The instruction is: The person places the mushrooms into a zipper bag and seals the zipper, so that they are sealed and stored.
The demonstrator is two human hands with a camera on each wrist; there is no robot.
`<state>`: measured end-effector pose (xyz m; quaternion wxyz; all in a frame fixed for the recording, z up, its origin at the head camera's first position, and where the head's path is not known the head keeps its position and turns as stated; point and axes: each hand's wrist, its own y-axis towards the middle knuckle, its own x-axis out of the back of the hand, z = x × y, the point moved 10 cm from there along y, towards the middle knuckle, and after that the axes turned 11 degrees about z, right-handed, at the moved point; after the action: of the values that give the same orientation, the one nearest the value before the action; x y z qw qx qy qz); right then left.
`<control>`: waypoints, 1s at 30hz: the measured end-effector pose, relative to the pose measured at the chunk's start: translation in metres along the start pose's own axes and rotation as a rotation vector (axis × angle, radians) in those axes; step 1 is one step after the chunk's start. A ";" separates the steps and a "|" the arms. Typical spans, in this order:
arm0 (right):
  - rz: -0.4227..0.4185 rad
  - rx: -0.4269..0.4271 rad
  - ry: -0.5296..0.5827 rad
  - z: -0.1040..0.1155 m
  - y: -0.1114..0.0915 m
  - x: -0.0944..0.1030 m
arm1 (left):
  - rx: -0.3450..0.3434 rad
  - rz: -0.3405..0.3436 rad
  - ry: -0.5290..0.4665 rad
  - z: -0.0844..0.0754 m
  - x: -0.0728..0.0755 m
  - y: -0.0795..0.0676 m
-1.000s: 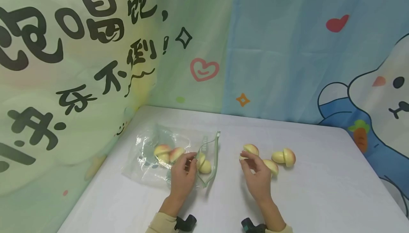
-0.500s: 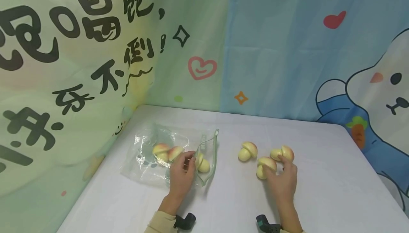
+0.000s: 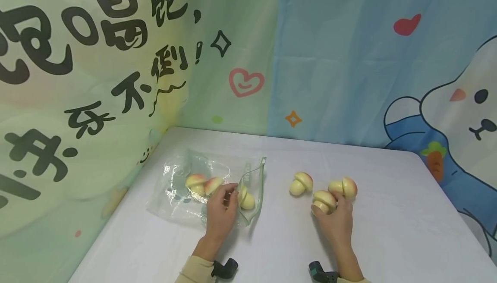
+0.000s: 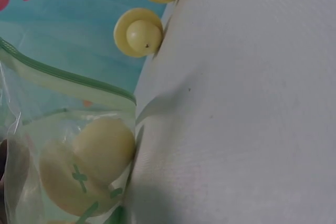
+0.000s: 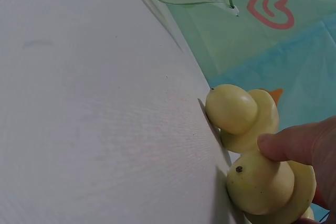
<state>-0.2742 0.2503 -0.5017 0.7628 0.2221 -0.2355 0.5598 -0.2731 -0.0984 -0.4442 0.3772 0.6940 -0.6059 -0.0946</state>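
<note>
My left hand (image 3: pixel 222 209) pinches the near side of a clear zip bag (image 3: pixel 176 209) close to its green-edged mouth, which faces right. Inside the bag are several toy mushrooms, pale yellow with reddish caps; one toy mushroom (image 4: pixel 105 150) shows through the plastic in the left wrist view. On the right, my right hand (image 3: pixel 337 222) grips another toy mushroom (image 3: pixel 325 199), thumb (image 5: pixel 289 145) on its stem side and fingers around the cap. A second loose mushroom (image 3: pixel 301 183) lies just left of it, and a third (image 3: pixel 349 187) lies just behind the fingers.
Everything lies on a white table (image 3: pixel 396 231). A printed cloth backdrop (image 3: pixel 330 71) rises along the table's back and left edges. Each wrist wears a black camera mount, such as the left mount (image 3: pixel 226 269).
My right hand has moved right, away from the leftmost loose mushroom, and its thumb and fingers have closed around the front one. The left hand keeps its hold on the bag.
</note>
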 end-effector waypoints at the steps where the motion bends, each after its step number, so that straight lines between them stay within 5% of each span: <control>1: -0.001 0.000 0.004 0.000 0.000 0.000 | 0.002 0.001 0.000 0.000 0.000 0.000; 19: 0.024 -0.074 -0.036 0.000 -0.001 -0.003 | 0.020 0.015 0.002 0.005 -0.001 -0.002; 30: -0.040 -0.059 -0.027 -0.002 -0.003 0.007 | 0.007 0.021 0.002 0.000 -0.002 0.000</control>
<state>-0.2688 0.2557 -0.4990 0.7768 0.2116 -0.2576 0.5343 -0.2737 -0.0968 -0.4452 0.3764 0.6891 -0.6130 -0.0877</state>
